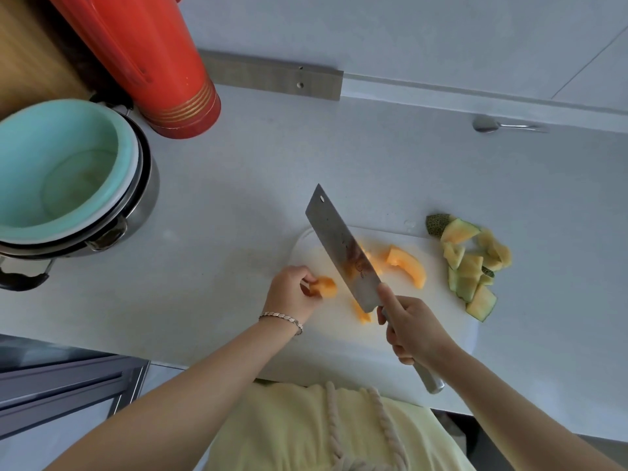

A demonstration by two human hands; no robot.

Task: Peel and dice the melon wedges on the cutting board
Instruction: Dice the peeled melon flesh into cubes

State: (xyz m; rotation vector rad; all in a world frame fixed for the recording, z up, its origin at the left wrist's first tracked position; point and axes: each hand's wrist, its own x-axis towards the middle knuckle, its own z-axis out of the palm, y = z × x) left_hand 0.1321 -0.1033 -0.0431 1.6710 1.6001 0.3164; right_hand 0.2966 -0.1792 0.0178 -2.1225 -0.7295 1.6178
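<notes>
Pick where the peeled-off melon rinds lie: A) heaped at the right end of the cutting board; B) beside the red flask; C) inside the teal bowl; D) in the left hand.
A: the melon rinds lie heaped at the right end of the cutting board; the left hand pinches only an orange melon piece, the right hand grips the cleaver.

Shiny metal cleaver (341, 248) (smudged), matt white cutting board (401, 328)
</notes>
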